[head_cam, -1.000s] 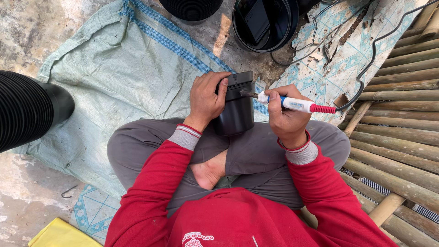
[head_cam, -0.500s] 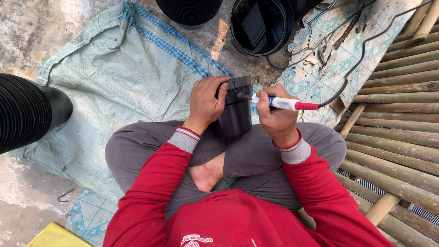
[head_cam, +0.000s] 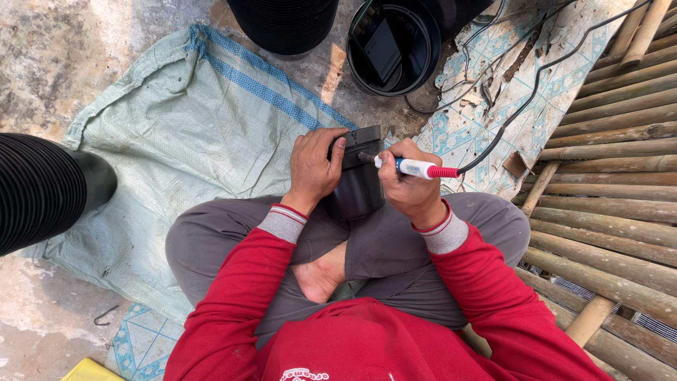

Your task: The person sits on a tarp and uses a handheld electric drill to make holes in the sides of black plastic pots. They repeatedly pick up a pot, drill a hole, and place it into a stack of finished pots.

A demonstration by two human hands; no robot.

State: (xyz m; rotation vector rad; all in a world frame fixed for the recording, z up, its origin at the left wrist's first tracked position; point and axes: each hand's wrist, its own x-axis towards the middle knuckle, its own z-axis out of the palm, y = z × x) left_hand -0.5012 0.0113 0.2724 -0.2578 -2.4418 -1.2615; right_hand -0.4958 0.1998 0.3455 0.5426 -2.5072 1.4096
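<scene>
Your left hand point(head_cam: 314, 169): clasped over the top of the black pot point(head_cam: 356, 180), which rests on your crossed legs. Your right hand point(head_cam: 409, 187): gripping the soldering iron point(head_cam: 416, 168), tip against the pot's upper rim, black cord point(head_cam: 536, 88) trailing right. Bucket point(head_cam: 391, 46) ahead on the floor; sack point(head_cam: 176, 120) beneath; bamboo slats point(head_cam: 620, 176) to your right.
</scene>
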